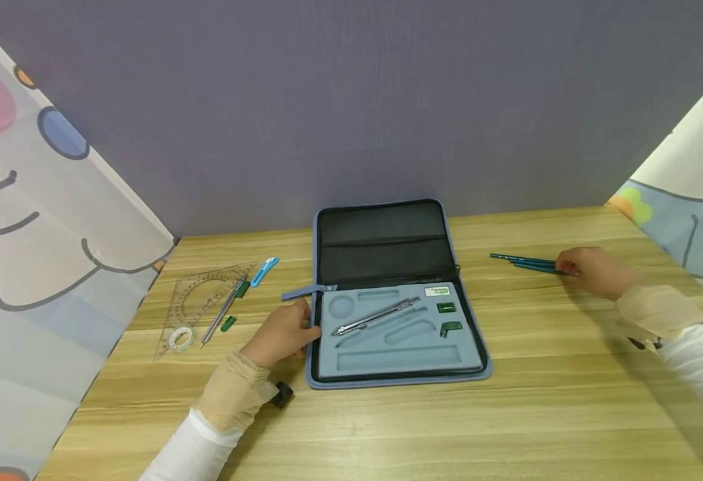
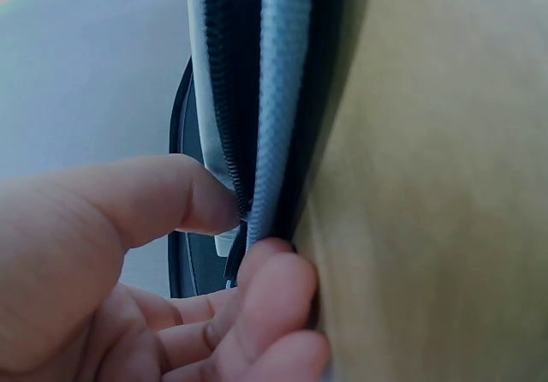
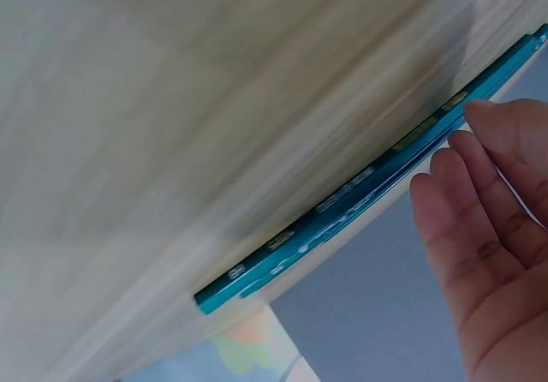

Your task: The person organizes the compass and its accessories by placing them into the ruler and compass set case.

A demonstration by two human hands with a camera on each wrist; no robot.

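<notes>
A blue zip-up case (image 1: 381, 260) lies open on the table, its lid folded back. Its pale blue moulded tray (image 1: 321, 314) holds a metal compass (image 1: 375, 316), a small white-and-green box (image 1: 437, 291), a green sharpener (image 1: 446, 307) and a bent green piece (image 1: 450, 327). My left hand (image 1: 282, 334) pinches the case's left edge, thumb on the zip (image 2: 227, 125) and fingers under the rim. At the right, my right hand (image 1: 595, 270) touches the near ends of several teal pencils (image 3: 368, 176) on the table. Its fingers look fairly straight, with fingertips against the pencils.
Left of the case lie a clear set square (image 1: 174, 300), a roll of tape (image 1: 180, 339), a slim metal drawing tool (image 1: 222, 312), two green pieces (image 1: 228, 324) and a blue cutter (image 1: 264, 272). A grey partition (image 1: 387, 100) stands behind the table.
</notes>
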